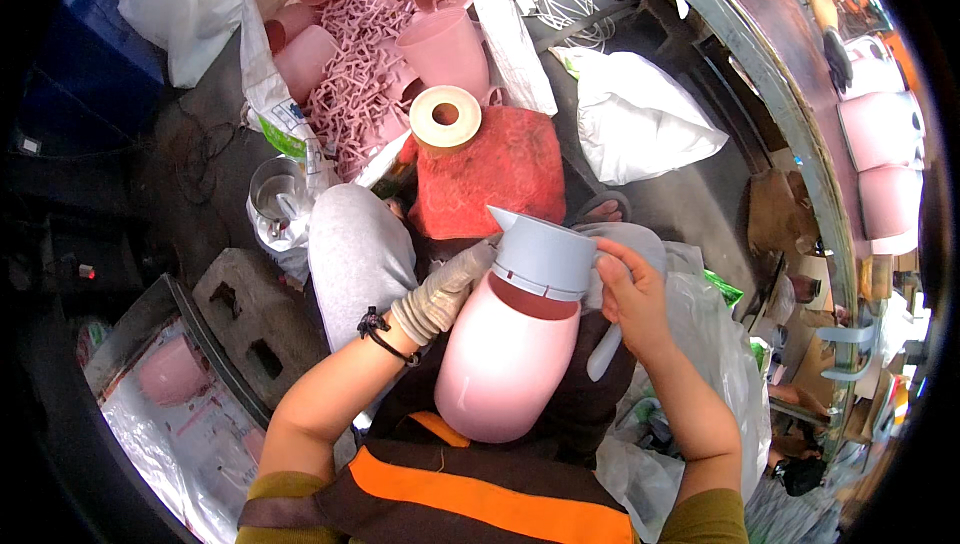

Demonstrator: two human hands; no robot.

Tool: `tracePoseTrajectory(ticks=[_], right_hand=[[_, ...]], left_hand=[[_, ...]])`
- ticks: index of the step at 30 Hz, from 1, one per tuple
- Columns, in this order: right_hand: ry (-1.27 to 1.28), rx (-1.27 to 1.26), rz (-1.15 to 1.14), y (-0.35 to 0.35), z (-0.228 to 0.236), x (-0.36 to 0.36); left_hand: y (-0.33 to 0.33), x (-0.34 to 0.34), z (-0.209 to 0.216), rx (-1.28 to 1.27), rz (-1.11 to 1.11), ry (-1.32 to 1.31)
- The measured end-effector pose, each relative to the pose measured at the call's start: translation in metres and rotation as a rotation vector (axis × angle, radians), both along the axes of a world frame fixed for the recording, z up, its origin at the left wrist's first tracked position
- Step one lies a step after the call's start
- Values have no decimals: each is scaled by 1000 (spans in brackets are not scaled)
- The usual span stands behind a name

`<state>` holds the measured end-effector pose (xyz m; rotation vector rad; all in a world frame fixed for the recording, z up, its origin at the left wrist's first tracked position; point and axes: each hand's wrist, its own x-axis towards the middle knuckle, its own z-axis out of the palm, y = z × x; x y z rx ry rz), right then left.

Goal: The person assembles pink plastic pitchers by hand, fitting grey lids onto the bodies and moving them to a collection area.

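Observation:
A glossy pink jug body (508,364) rests tilted in my lap. A grey-blue spout collar (545,256) with a long handle sits at its mouth, a dark reddish gap showing between the two. My left hand (440,294), in a pale work glove, holds the jug body near its neck; its fingertips are partly hidden behind the jug. My bare right hand (632,296) is closed around the top of the handle (605,352), whose lower end hangs free. Beyond the jug, a cream tape roll (418,122) lies on a red cloth-covered block (490,184).
Ahead stands an open white sack (262,44) of pink offcuts (360,54) and pink jug bodies. A crate (185,304) at left holds another pink piece (175,372). White bags (640,114) lie around. On the right-hand bench are pink jugs (885,134) and another person's dark-gloved hand (838,59).

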<state>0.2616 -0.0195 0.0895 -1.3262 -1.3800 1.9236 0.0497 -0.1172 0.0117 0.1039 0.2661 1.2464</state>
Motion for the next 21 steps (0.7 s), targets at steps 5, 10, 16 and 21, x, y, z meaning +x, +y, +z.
tracePoseTrajectory(ticks=[5, 10, 16, 21], right_hand=[[22, -30, -15, 2, 0, 0], [56, -58, -31, 3, 0, 1], [25, -33, 23, 7, 0, 0], [-32, 72, 47, 7, -2, 0]], left_hand=[[3, -1, 1, 1, -7, -13], [2, -1, 5, -52, 0, 7], [2, 0, 2, -50, 17, 28], [1, 0, 3, -42, 9, 61]])
